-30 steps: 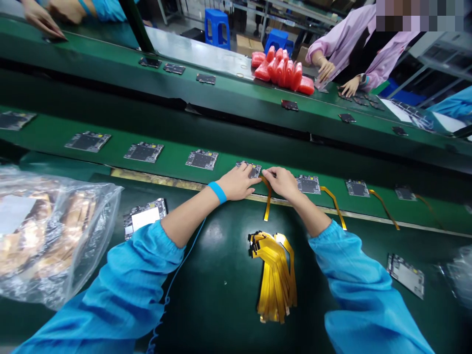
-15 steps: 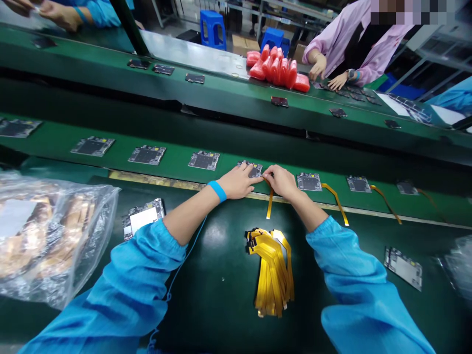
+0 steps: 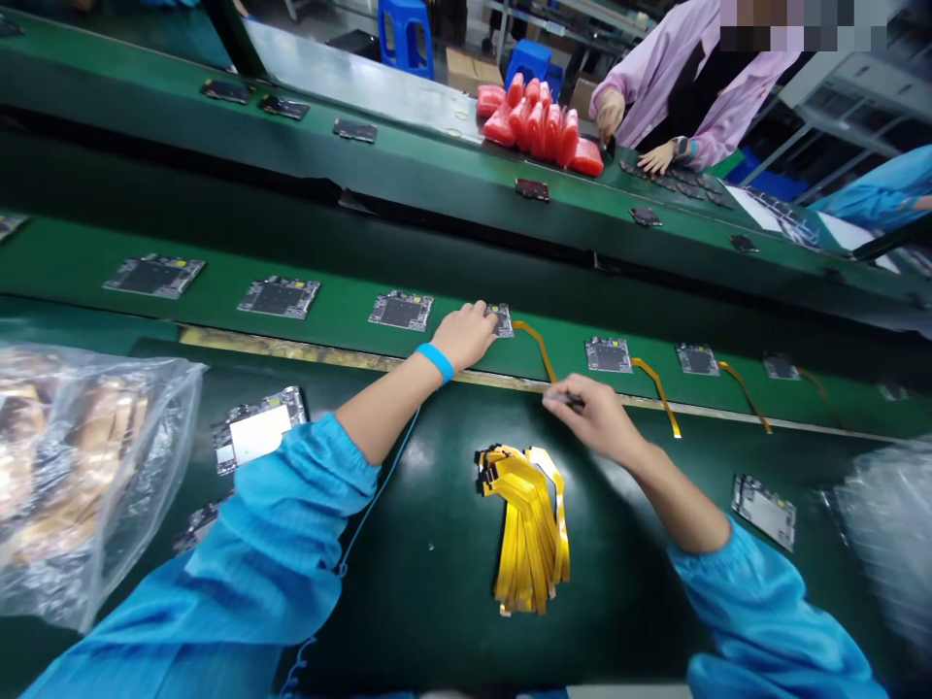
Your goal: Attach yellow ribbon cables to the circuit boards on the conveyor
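Note:
My left hand, with a blue band at the wrist, holds a circuit board on the green belt, its fingers bent over the board's left part. A golden flex cable runs from that board's right side, down over the belt edge. At the cable's lower end is my right hand, fingers pinched together. A small greyish thing shows at its fingertips, but I cannot make out what it is. Below the hands, on the green bench, lies a pile of golden flex cables.
More boards lie along the belt; those to the right have cables. A clear plastic bag lies left. Loose boards rest on the bench. Beyond, a person handles dark parts near red packets.
My right hand has left the board's edge, moving down and right along the cable. The cable now shows stretched out from the board. My left hand stays at the board with its fingers more bent.

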Demonstrator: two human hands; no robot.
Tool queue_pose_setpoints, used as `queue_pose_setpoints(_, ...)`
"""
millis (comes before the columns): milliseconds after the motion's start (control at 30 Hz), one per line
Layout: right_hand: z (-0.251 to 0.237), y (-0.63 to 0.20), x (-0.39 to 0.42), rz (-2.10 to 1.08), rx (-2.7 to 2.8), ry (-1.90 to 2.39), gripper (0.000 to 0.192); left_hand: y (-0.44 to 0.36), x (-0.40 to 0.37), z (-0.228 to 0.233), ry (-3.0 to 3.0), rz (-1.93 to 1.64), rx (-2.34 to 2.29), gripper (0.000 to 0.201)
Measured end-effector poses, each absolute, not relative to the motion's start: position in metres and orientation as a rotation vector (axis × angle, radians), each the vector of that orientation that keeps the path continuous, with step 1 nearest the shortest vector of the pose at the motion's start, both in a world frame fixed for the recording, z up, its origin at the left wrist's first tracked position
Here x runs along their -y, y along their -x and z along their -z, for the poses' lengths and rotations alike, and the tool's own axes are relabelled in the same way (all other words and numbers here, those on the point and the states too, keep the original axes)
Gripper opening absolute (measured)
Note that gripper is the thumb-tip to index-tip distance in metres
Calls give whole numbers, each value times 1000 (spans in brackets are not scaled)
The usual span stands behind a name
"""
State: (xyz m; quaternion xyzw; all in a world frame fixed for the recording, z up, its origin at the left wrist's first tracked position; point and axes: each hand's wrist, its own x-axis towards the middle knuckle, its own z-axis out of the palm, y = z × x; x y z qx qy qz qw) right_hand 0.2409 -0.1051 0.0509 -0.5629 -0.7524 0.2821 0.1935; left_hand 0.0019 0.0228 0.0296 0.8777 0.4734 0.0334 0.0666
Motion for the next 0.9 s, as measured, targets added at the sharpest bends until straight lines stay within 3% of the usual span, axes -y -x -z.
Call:
queue_pose_setpoints(400,-58,-226,155,-811,2534,1809,4,10,-16,-41,-2495,-254,-1461,35)
queue_pose_setpoints(533,-58,-227,157,-803,2535,1757,18,38,-22,-47,-2419,-341,-1590,38)
queue_pose_setpoints(767,-52,-227,157,-830,2550,1685,10,77,-38,-44,-2237,-358,-1817,33)
queue_pose_setpoints(900,-51,-234,157,-878,2448,1627,19,73,-39,-39,-2209,-307,-1839,21)
